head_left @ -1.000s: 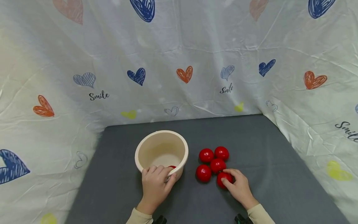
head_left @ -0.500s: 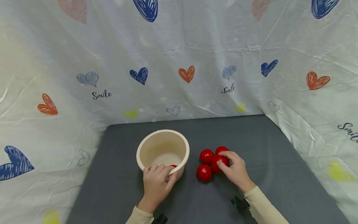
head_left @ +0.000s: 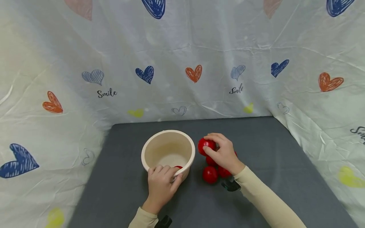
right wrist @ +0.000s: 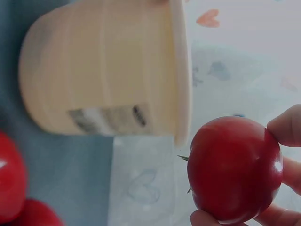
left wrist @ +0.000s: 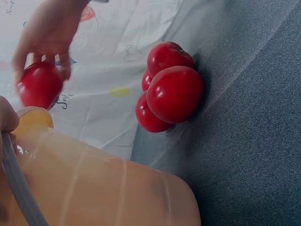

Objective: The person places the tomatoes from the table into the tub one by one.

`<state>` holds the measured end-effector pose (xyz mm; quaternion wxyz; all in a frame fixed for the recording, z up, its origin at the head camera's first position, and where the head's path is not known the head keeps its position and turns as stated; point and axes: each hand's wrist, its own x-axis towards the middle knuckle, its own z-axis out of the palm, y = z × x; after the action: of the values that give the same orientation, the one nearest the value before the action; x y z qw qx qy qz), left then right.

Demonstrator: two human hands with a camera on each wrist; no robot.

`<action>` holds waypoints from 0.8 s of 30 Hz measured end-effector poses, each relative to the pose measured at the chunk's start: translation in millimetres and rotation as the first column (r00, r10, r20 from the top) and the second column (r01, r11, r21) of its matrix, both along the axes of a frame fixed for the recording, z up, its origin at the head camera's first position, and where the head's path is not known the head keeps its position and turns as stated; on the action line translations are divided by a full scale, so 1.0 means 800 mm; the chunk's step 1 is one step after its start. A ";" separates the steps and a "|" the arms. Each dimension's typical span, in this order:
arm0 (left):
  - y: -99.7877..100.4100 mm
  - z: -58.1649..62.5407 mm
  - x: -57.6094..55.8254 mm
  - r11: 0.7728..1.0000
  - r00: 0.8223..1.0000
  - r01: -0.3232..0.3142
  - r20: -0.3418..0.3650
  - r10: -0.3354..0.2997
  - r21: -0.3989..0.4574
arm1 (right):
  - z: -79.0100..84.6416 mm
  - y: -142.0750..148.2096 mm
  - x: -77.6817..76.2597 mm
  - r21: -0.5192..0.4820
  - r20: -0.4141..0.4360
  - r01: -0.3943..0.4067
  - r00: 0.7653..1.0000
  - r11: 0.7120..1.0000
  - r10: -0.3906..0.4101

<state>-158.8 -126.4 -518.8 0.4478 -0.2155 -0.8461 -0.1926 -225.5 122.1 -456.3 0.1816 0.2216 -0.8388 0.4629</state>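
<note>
My R hand [head_left: 223,153] pinches round glossy red tomato [head_left: 206,146], now lifted nr round cream plastic tub [head_left: 168,145] L hand [head_left: 161,185] grips, so 4 others [head_left: 210,174] left

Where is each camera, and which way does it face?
Head: on the person's head, facing forward and down at the bucket, loose tomatoes and patterned sheet; the left hand, right hand and sleeves show.
Left wrist: on that wrist, facing past the bucket's side towards the loose tomatoes; left-hand fingers show at the left edge, and the right hand beyond.
Right wrist: on that wrist, facing the held tomato and the bucket; right-hand fingers show around the tomato.
Both wrist views share the bucket and held tomato.
</note>
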 end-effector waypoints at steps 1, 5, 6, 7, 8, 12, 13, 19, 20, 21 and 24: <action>0.000 0.000 0.000 1.000 1.000 -0.001 0.006 0.001 -0.004 | 0.004 -0.005 -0.002 -0.006 -0.004 -0.016 1.000 1.000 0.016; -0.001 0.000 0.000 1.000 1.000 -0.008 0.015 0.008 -0.017 | 0.016 -0.029 -0.010 0.002 -0.021 -0.075 0.997 0.997 0.075; -0.002 0.000 0.000 1.000 1.000 -0.010 0.017 0.010 -0.021 | 0.017 -0.035 -0.012 0.008 -0.026 -0.090 0.996 0.996 0.090; -0.002 0.000 0.000 1.000 1.000 -0.012 0.020 0.013 -0.024 | 0.019 -0.041 -0.013 0.014 -0.033 -0.103 0.994 0.995 0.104; -0.002 0.000 0.000 1.000 1.000 -0.013 0.020 0.014 -0.025 | 0.019 -0.047 -0.014 0.019 -0.043 -0.116 0.992 0.993 0.117; -0.003 0.000 0.000 0.999 0.999 -0.017 0.029 0.018 -0.032 | 0.018 -0.070 -0.016 0.034 -0.080 -0.165 0.983 0.986 0.167; -0.003 0.000 0.001 0.999 0.999 -0.017 0.031 0.018 -0.032 | 0.017 -0.075 -0.017 0.034 -0.084 -0.176 0.980 0.984 0.178; -0.003 -0.001 0.000 0.999 1.000 -0.017 0.026 0.018 -0.032 | 0.012 -0.101 -0.015 0.032 -0.052 -0.230 0.971 0.973 0.232; -0.003 -0.001 0.000 0.999 1.000 -0.018 0.025 0.019 -0.032 | 0.011 -0.105 -0.015 0.033 -0.050 -0.239 0.970 0.971 0.240; -0.003 -0.001 0.000 0.999 1.000 -0.018 0.024 0.018 -0.032 | 0.010 -0.108 -0.014 0.034 -0.046 -0.247 0.968 0.968 0.248; -0.003 -0.001 0.000 0.999 1.000 -0.016 0.024 0.017 -0.032 | 0.007 -0.117 -0.014 0.047 -0.046 -0.260 0.964 0.964 0.262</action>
<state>-159.0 -129.2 -519.7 0.4356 -0.2133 -0.8562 -0.1779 -236.7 28.9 -450.7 0.1362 0.3459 -0.8064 0.4600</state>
